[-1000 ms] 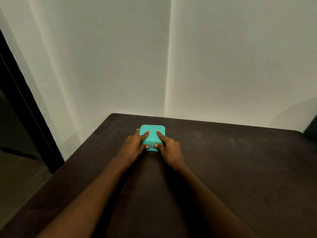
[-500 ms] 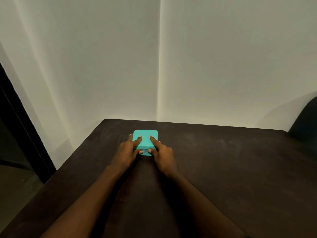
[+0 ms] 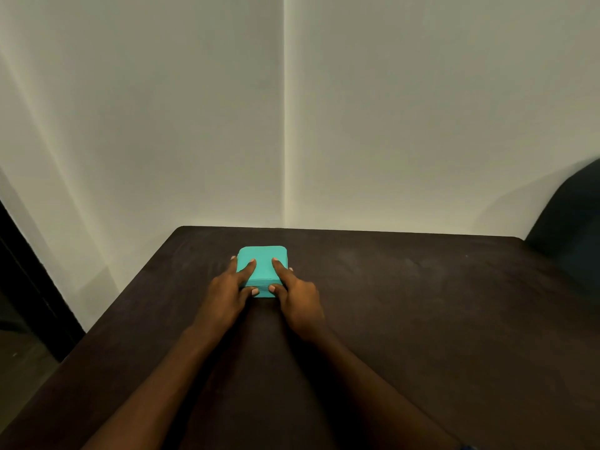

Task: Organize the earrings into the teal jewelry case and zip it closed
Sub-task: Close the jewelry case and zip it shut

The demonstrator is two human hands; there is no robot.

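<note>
The teal jewelry case (image 3: 262, 258) lies closed and flat on the dark table (image 3: 406, 303), toward its far left part. My left hand (image 3: 229, 290) grips its left side, index finger on the lid and thumb against the front edge. My right hand (image 3: 297, 293) mirrors it on the right side, index finger on top, thumb at the front edge by the zipper line. No earrings are in view.
White walls meet in a corner right behind the table. A dark chair back (image 3: 571, 228) stands at the far right. A dark door frame (image 3: 19, 271) runs down the left, beyond the table's left edge.
The view has tilted upward, so the case and hands sit lower in frame. Both hands keep the same grip on the case; the case has not visibly moved on the table.
</note>
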